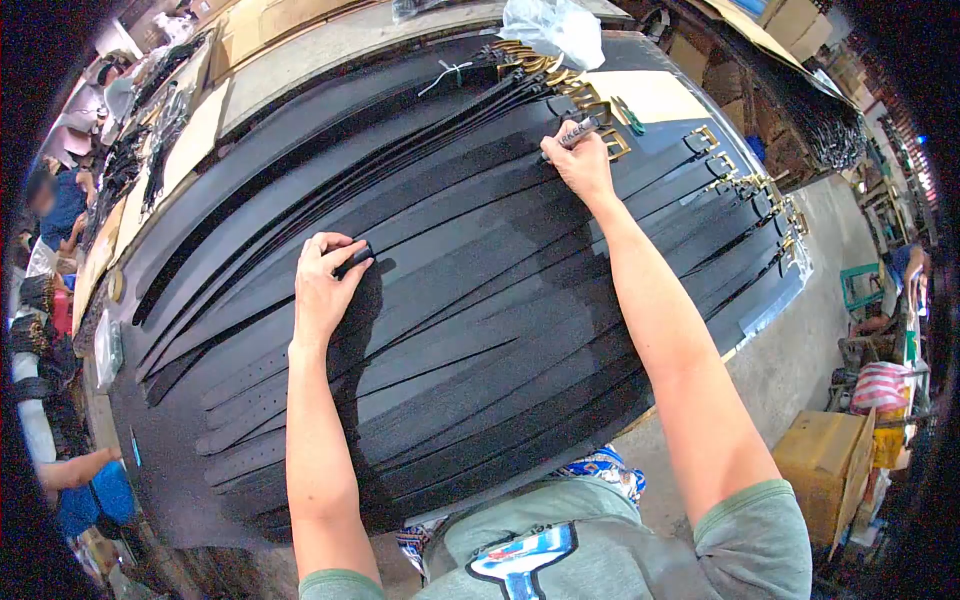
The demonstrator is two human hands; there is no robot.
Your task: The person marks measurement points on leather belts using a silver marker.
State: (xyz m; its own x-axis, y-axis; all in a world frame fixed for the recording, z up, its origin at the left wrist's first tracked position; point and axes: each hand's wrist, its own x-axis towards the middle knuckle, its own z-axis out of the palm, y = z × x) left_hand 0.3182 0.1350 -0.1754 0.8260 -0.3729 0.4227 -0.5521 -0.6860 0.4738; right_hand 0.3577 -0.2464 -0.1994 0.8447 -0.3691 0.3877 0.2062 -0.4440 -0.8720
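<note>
Many black belts [400, 240] lie side by side across a dark table, their gold buckles [705, 138] toward the right. My right hand [582, 165] grips a grey marker [577, 133] with dark lettering, its tip end low over a belt near the buckle end. Between the fingers of my left hand [325, 285] is a short black piece that looks like a marker cap [353, 260], held just above the belts left of the middle. Green-handled scissors [630, 116] rest beyond my right hand, beside a pale sheet of card [660, 97].
A clear plastic bag [555, 30] sits at the table's far edge, next to bundled buckles. A cardboard box [823, 455] stands on the floor at right. Another person's arm [80, 468] reaches in at left; a further person [905, 270] is at far right.
</note>
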